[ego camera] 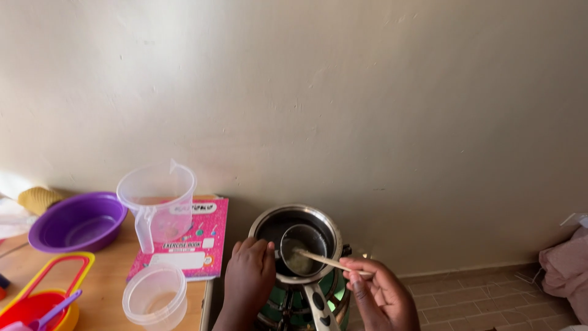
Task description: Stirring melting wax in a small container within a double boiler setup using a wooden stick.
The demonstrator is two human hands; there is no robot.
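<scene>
- Stick (327, 262): thin, pale, long axis running from lower right up to upper left; tip dipped into a small bowl (302, 248) inside the pot (295, 240).
- Right hand (380, 294): grip pinched on the stick's lower end, just right of the pot.
- Left hand (250, 276): fingers curled over the pot's near-left rim, grip closed on it.
- Pot on a green burner (288, 303); pot handle (320, 306) pointing toward the camera, between the two hands.
- Wall close behind the pot; tiled floor (478, 300) open to the right, pink cloth (566, 266) at the far right edge.
- Wooden surface (104, 288) left of the burner, edge just beside the left wrist; crowded with a pink book (199, 242), clear jug (158, 205), clear tub (154, 297), purple bowl (76, 222).
</scene>
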